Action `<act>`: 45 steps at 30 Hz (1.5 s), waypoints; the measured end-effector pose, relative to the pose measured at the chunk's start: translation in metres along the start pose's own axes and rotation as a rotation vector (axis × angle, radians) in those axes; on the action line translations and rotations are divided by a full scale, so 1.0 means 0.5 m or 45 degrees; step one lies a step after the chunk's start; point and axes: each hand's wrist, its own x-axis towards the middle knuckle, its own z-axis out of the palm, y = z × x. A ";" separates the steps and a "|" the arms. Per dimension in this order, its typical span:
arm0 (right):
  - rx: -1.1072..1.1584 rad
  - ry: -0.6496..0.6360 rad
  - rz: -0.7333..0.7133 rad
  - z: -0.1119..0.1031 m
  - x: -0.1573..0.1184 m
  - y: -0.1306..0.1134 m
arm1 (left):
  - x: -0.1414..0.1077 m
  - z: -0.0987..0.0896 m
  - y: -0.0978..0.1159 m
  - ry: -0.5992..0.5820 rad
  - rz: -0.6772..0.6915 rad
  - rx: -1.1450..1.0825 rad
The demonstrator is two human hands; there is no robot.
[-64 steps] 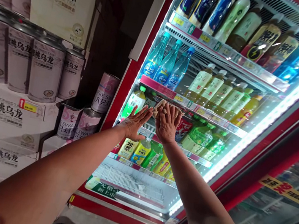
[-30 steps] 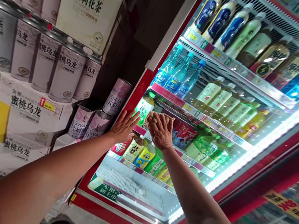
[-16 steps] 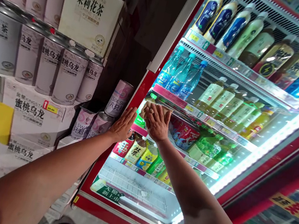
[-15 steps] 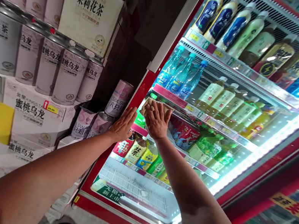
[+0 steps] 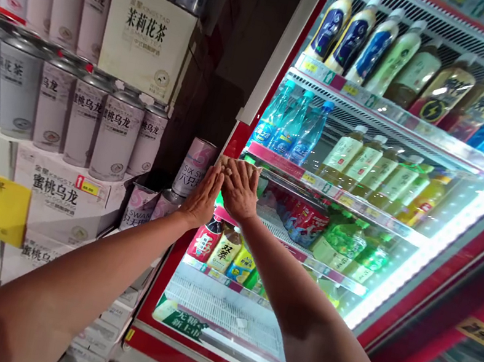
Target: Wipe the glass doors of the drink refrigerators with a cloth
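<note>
- R hand (image 5: 240, 192) flat, fingers straight & slightly apart, pressing a beige cloth (image 5: 225, 161) vs. the cooler door (image 5: 162, 276); not clenched.
- L hand (image 5: 202, 197) right beside it, fingers straight & together; nothing visible in its grip, but palm's hidden. Whether its fingertips touch R hand or door: unclear.
- Cloth loc.: under R fingers, near door's L edge, approx. mid-ht., above the red-label bottle (image 5: 204, 240) seen thru the glass. Mostly covered; just a strip past the fingertips + a bit on R side shows.
- Step (judging): wiping the door, prob. at L end of a pass.
- Next move prob. calls for even flat-palm pressure & a turn in twd. the middle, or up/down along the edge. L hand should give room w/o knocking the purple can (image 5: 191, 166) just L of it.
- Orientation: R fingers point up, leaning a bit L. Visible cloth runs sideways across fingertips, so long axis looks approx. L–R; w/ most hidden, that's uncertain. No end clearly points anywhere.
</note>
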 end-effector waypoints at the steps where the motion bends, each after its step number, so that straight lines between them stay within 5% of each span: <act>1: 0.028 -0.036 -0.046 0.006 0.002 -0.007 | 0.005 0.002 -0.002 0.032 -0.009 0.007; 7: 0.127 -0.140 -0.474 0.006 0.000 0.020 | 0.001 -0.015 -0.011 0.029 0.056 -0.063; 14: 0.017 0.005 -0.079 -0.022 0.082 0.035 | 0.046 -0.040 -0.013 -0.019 0.110 -0.092; 19: 0.035 -0.091 -0.356 -0.031 0.065 0.054 | 0.067 -0.038 -0.020 -0.029 0.147 -0.107; 25: -0.052 0.078 -0.052 -0.033 0.056 0.065 | 0.097 -0.020 -0.032 -0.030 0.112 -0.099; 30: -0.017 -0.066 -0.317 -0.052 0.016 0.090 | 0.110 0.001 -0.028 -0.026 0.094 -0.097; 36: -0.128 0.073 0.019 -0.086 0.010 0.136 | 0.136 0.025 -0.020 -0.064 0.083 -0.062; 42: -0.081 -0.078 -0.252 -0.103 -0.042 0.175 | 0.174 0.053 0.015 -0.179 -0.097 0.010; 45: -0.094 -0.066 -0.149 -0.132 -0.068 0.221 | 0.174 0.064 0.022 -0.184 -0.115 0.016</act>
